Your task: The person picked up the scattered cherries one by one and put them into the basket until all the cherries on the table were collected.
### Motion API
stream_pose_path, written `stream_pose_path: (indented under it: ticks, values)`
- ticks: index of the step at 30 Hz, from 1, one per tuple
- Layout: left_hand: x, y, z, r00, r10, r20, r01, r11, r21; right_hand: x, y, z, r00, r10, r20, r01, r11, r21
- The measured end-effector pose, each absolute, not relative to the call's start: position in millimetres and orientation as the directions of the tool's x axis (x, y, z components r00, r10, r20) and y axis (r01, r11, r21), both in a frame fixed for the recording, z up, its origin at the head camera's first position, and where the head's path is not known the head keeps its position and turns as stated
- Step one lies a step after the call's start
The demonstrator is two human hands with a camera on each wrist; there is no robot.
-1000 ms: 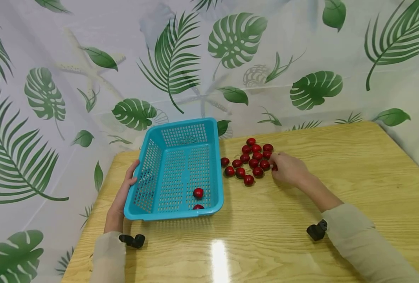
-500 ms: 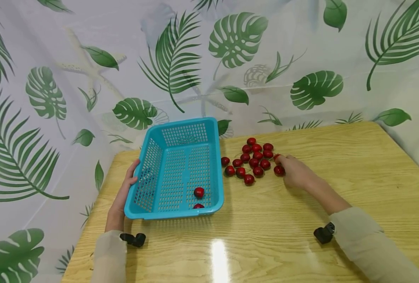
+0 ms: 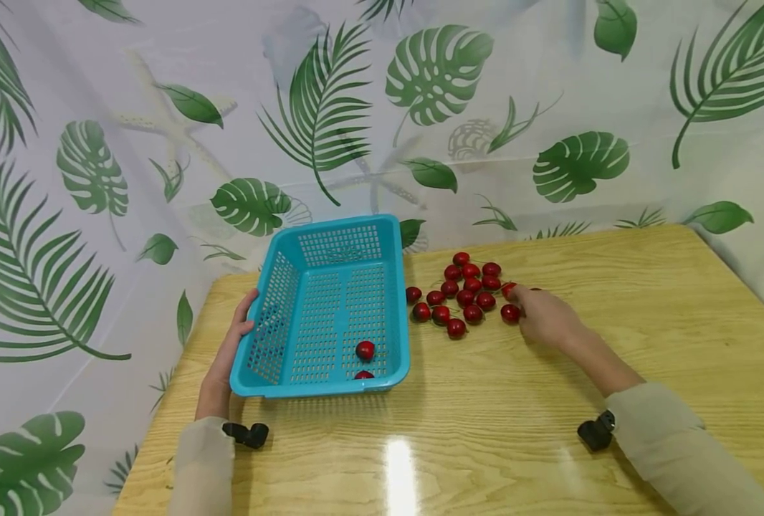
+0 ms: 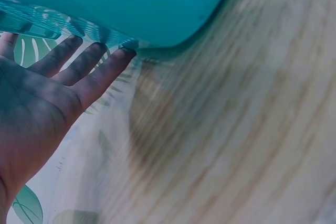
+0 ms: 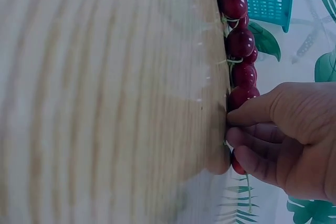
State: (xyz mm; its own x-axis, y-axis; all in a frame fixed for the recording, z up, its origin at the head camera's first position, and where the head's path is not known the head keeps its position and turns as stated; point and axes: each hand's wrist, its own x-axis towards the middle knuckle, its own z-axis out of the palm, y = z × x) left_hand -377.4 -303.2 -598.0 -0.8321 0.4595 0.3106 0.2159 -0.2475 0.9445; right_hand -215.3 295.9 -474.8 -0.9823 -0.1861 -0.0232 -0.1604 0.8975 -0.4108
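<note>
My left hand (image 3: pixel 230 344) is at the left side of a blue plastic basket (image 3: pixel 404 315). In the left wrist view, its fingers (image 4: pixel 102 77) are straight, with tips against the basket's underside. Two red cherries lie inside; the upper cherry (image 3: pixel 365 350) is fully visible. My right hand (image 3: pixel 547 317) is at the right end of a group of cherries (image 3: pixel 466 297) on the table. Its bent thumb and fingers touch a cherry (image 3: pixel 508 289), with another cherry (image 3: pixel 511 313) beside the thumb. I cannot tell whether they pinch one. A further cherry (image 3: pixel 535 289) is mostly hidden behind this hand.
The wooden table (image 3: pixel 472 430) reaches to a leaf-printed cloth (image 3: pixel 369 107) hanging behind it and at the left. Some cherries have thin stems. The basket's right side stands close to the leftmost cherry (image 3: pixel 413 294). Black wrist cameras (image 3: pixel 596 431) sit at both cuffs.
My right hand has moved right, away from the main group, and two cherries now show at its fingertips and thumb. The left hand and basket stay in place.
</note>
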Motion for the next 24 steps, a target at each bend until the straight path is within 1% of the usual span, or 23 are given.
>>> stream_pose_path:
  ticks: [2, 3, 4, 5, 6, 7, 9, 11, 12, 14, 16, 18, 20, 21, 24]
  values:
    - [-368, -296, -587, -0.819, 0.462, 0.341, 0.240, -0.264, 0.934, -214, 296, -475, -0.984, -0.176, -0.010, -0.158, 0.905, -0.395]
    - [-369, -296, -588, -0.809, 0.469, 0.353, 0.248, -0.272, 0.930, -213, 296, -475, -0.985, -0.172, -0.002, -0.157, 0.909, -0.386]
    - [-380, -304, -601, -0.809, 0.468, 0.356, 0.261, -0.258, 0.930, -213, 296, -474, -0.986, -0.168, 0.006, -0.158, 0.913, -0.377]
    - [-377, -302, -597, -0.816, 0.466, 0.342, 0.251, -0.248, 0.936, -212, 296, -474, -0.986, -0.165, 0.017, -0.159, 0.916, -0.367]
    - [-388, -309, -610, -0.821, 0.462, 0.335, 0.258, -0.223, 0.940, -211, 295, -473, -0.986, -0.164, 0.027, -0.163, 0.919, -0.358]
    - [-392, -312, -614, -0.831, 0.455, 0.321, 0.255, -0.201, 0.946, -211, 295, -473, -0.986, -0.165, 0.034, -0.167, 0.922, -0.350]
    - [-401, -318, -624, -0.829, 0.457, 0.322, 0.258, -0.199, 0.945, -210, 296, -472, -0.984, -0.172, 0.052, -0.179, 0.920, -0.349]
    - [-408, -323, -632, -0.843, 0.449, 0.296, 0.233, -0.191, 0.953, -209, 296, -472, -0.980, -0.186, 0.064, -0.197, 0.911, -0.362]
    - [-415, -327, -641, -0.836, 0.457, 0.305, 0.234, -0.206, 0.950, -209, 296, -472, -0.979, -0.191, 0.068, -0.203, 0.907, -0.369]
    - [-417, -327, -642, -0.842, 0.450, 0.296, 0.219, -0.216, 0.952, -210, 296, -472, -0.977, -0.200, 0.069, -0.212, 0.898, -0.386]
    - [-410, -321, -632, -0.859, 0.433, 0.274, 0.206, -0.197, 0.959, -210, 296, -471, -0.978, -0.201, 0.058, -0.207, 0.892, -0.402]
    - [-395, -310, -613, -0.880, 0.403, 0.250, 0.202, -0.158, 0.967, -212, 295, -469, -0.979, -0.197, 0.047, -0.198, 0.888, -0.416]
    - [-382, -301, -597, -0.887, 0.386, 0.255, 0.215, -0.143, 0.966, -213, 295, -467, -0.980, -0.196, 0.039, -0.193, 0.882, -0.429]
    - [-379, -298, -593, -0.881, 0.391, 0.266, 0.220, -0.159, 0.962, -214, 294, -465, -0.980, -0.193, 0.038, -0.190, 0.879, -0.437]
    - [-377, -298, -592, -0.875, 0.399, 0.273, 0.220, -0.174, 0.960, -216, 290, -461, -0.980, -0.194, 0.048, -0.194, 0.869, -0.455]
